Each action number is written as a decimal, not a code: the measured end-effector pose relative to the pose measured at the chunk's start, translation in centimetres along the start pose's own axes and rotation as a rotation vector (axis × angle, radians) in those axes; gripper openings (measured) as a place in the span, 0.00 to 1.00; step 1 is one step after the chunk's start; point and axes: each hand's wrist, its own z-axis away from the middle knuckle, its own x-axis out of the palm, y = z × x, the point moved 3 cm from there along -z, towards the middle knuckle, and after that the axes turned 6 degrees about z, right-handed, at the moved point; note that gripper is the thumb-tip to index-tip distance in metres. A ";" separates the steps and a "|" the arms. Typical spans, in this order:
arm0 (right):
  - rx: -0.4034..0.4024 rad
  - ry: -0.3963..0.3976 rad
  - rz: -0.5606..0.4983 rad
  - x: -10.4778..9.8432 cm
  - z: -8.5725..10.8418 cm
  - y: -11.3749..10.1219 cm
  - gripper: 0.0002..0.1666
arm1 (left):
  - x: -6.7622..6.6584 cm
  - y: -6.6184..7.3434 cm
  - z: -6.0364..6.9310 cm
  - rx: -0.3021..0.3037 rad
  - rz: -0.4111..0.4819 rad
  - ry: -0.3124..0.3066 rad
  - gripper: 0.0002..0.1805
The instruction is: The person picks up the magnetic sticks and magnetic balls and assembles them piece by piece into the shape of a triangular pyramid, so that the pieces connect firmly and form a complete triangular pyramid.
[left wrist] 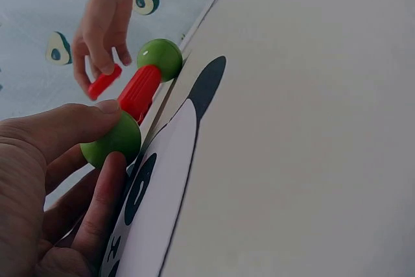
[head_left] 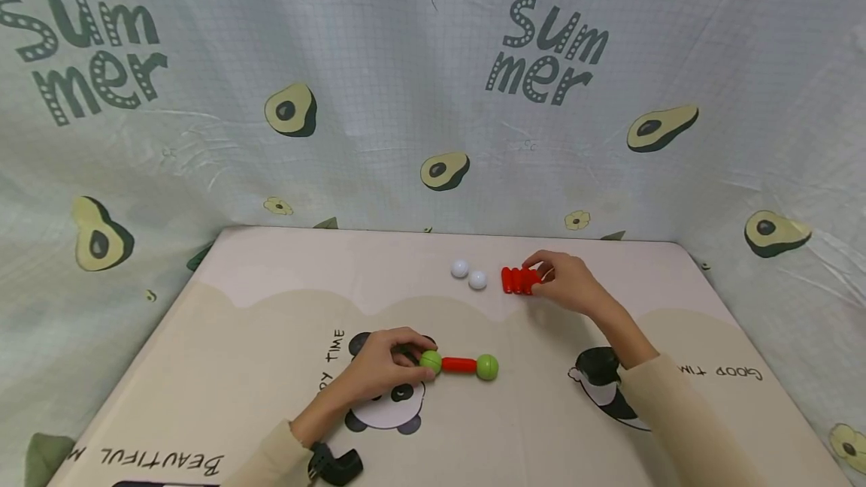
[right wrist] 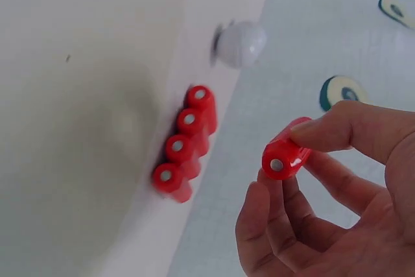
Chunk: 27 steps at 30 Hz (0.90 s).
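Green ball (head_left: 430, 361), I see, pinched by the left hand (head_left: 392, 359); at its two o'clock, the right hand (head_left: 571, 282) pinches a red stick (right wrist: 285, 152).

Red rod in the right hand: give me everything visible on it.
The red rod is short, rounded and glossy, plastic by its look. A round silvery disc, metal-looking, sits in the end facing the right wrist camera; the other end can't be made out. The right hand pinches it between thumb and fingers, apart from the row of four similar rods.
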 end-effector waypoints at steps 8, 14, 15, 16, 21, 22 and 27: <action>-0.121 -0.027 -0.021 0.6 1.4 -2.1 0.20 | 0.0 0.0 0.0 0.003 -0.012 -0.002 0.21; -0.176 -0.060 -0.087 1.3 2.6 -3.1 0.18 | 0.0 0.2 0.0 -0.002 -0.009 0.001 0.21; -0.188 -0.066 -0.097 1.5 2.7 -3.2 0.18 | 0.0 0.2 0.0 -0.002 -0.009 0.001 0.21; -0.197 -0.075 -0.112 1.6 2.8 -3.3 0.18 | 0.1 0.2 0.0 -0.003 -0.006 0.002 0.21; -0.218 -0.121 -0.160 2.6 3.3 -3.6 0.18 | 0.1 0.2 0.0 -0.016 0.008 0.003 0.20; -0.218 -0.131 -0.176 2.7 3.4 -3.7 0.18 | 0.1 0.2 0.0 -0.017 0.010 0.003 0.20; -0.226 -0.160 -0.234 3.3 3.7 -3.7 0.17 | 0.1 0.3 0.0 -0.015 -0.002 0.005 0.20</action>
